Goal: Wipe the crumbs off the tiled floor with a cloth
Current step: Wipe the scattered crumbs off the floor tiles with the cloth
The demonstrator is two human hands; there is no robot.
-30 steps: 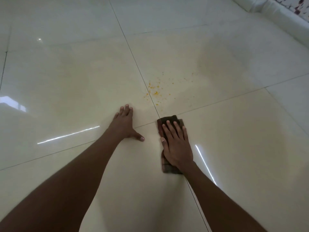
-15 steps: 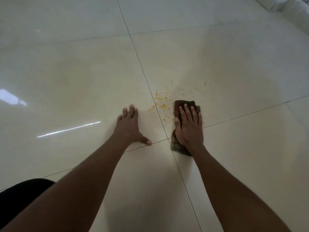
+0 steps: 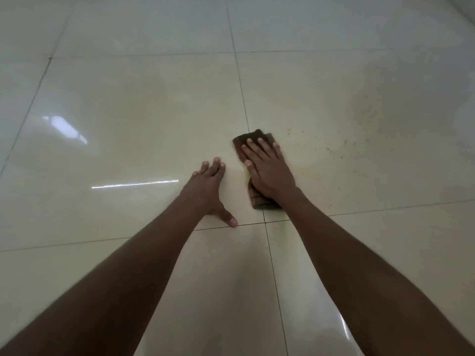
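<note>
- Hands at floor level: a person leans over a glossy cream tiled floor [image 3: 128,129], both bare forearms reaching up from the lower edge of the frame toward its centre.
- Right hand [image 3: 267,170], just right of centre, lies flat with fingers straight and slightly spread, pressing down on a folded dark brown checked cloth [image 3: 248,140]; nothing is gripped, and the cloth shows beyond the fingertips and below the heel of the palm.
- Left hand [image 3: 209,187], just beside it to the left and not touching the cloth, rests open on the bare tile, fingers extended and thumb splayed out toward the grout line [image 3: 241,80] crossing below it, apparently as a brace.
- Small yellow-orange crumbs [image 3: 327,149] lie scattered to the right of the cloth, from a speck near its upper right corner out toward the right-centre of the frame; a faint yellowish smear shows by the thumb side of the right hand.
- Judged from this, the wipe is under way and not finished: loose crumbs remain on the tile to the right.
- Risks ahead: a flat-palmed push may scatter the fine crumbs outward or lodge them in the grout lines rather than gather them; the cloth could slide or unfold under the palm, as no finger pinches it; and the polished, reflective tile may let the bracing hand slip.
</note>
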